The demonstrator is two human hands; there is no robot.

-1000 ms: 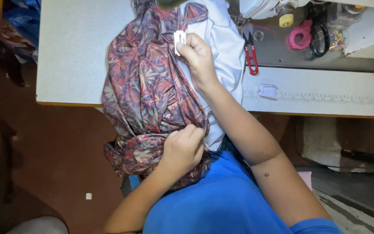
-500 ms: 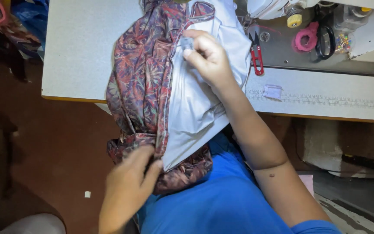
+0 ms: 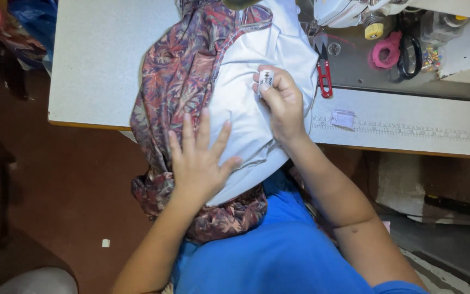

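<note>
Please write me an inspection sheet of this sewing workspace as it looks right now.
Surface: pale grey table with a wooden edge, partly covered by cloth.
Job's things: patterned garment with its white lining turned up, hanging off the table onto the lap; small white label.
Clutter: red thread snips, pink tape ring, black scissors, yellow spool, spare label.
Grippers: left hand flat on the lining, fingers spread; right hand pinching the label.
Cables: nothing seen.
Surroundings: sewing machine at the top, brown floor.
</note>
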